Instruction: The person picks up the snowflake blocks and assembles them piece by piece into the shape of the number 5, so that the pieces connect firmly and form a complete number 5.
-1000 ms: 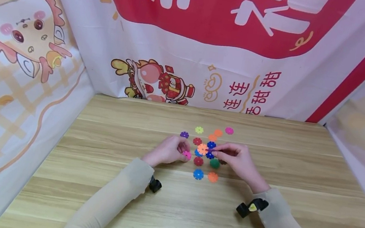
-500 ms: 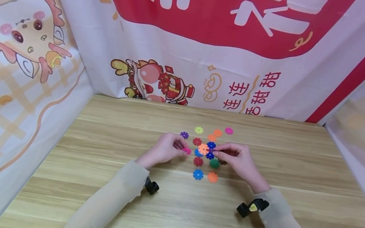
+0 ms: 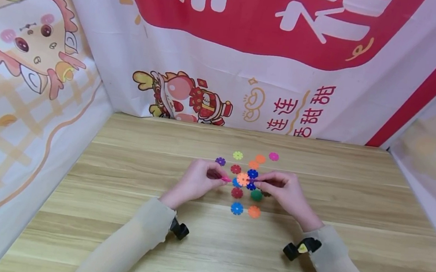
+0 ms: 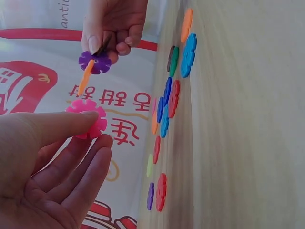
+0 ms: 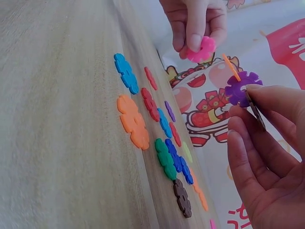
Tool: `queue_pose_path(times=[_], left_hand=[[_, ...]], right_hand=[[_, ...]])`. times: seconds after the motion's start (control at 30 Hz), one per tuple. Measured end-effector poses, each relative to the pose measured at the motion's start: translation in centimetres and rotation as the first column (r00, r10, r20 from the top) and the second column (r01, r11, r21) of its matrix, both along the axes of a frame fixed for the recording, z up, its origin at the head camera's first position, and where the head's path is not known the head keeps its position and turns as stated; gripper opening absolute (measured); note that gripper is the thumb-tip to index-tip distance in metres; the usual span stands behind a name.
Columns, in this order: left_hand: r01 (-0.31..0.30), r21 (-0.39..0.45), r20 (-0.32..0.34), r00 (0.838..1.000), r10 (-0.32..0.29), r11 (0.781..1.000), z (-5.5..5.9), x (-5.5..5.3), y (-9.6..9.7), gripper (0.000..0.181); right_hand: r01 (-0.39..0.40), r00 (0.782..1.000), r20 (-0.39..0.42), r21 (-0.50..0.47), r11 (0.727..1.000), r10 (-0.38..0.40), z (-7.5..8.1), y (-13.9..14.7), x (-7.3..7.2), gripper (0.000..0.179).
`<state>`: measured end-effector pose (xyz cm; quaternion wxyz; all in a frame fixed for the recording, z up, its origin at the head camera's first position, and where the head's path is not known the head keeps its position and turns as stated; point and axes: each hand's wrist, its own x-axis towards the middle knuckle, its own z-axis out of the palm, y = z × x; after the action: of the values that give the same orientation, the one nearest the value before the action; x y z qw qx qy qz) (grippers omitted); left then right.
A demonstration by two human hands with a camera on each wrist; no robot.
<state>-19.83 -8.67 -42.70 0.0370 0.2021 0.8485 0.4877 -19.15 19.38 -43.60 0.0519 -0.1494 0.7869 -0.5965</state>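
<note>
Thumb and fingers of my left hand (image 3: 197, 180) pinch a pink notched snowflake disc (image 4: 86, 106), which looks nearly edge-on in the head view. My right hand (image 3: 284, 191) holds a small joined group: a purple disc (image 5: 234, 92), an orange disc (image 5: 231, 66) slotted into it, and a dark disc (image 5: 257, 112) between thumb and fingers. The pink disc is close to the orange one, with a small gap between them in the right wrist view. Both hands are raised above the table.
Loose discs lie flat on the wooden table (image 3: 202, 253), among them a blue disc (image 3: 237, 209), a green disc (image 3: 256, 195), a red disc (image 3: 237, 193) and a yellow-green disc (image 3: 238, 155). Printed cloth (image 3: 196, 50) hangs behind and at the sides.
The pink disc has turned from face-on to nearly edge-on and moved slightly up and right, towards the orange disc. My left wrist has shifted a little left; the right hand stays almost still.
</note>
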Motion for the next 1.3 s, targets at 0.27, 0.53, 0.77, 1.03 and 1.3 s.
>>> queue_pose_path(times=[0.27,0.53,0.77,1.03,1.3], left_hand=[[-0.006,0.021,-0.055,0.998,0.007,1.0,0.3,0.59,0.35,0.017],[-0.011,0.027,-0.078,0.997,0.013,1.0,0.33,0.72,0.48,0.015],[-0.024,0.01,-0.072,0.997,0.025,1.0,0.48,0.85,0.67,0.015],[0.005,0.009,-0.061,0.998,-0.004,1.0,0.58,0.9,0.91,0.014],[0.007,0.014,-0.065,0.998,-0.006,1.0,0.38,0.87,0.96,0.014]], right_hand=[[-0.007,1.0,0.007,0.034,0.999,0.006,-0.21,-0.03,-0.02,0.018],[-0.017,1.0,0.007,0.049,0.999,0.017,-0.26,-0.09,0.14,0.018],[-0.034,0.999,-0.009,0.047,0.998,0.035,-0.24,-0.2,0.2,0.015],[-0.047,0.999,-0.013,0.058,0.997,0.047,-0.31,-0.26,0.23,0.025],[-0.099,0.995,0.008,0.072,0.993,0.099,-0.37,-0.59,0.2,0.031]])
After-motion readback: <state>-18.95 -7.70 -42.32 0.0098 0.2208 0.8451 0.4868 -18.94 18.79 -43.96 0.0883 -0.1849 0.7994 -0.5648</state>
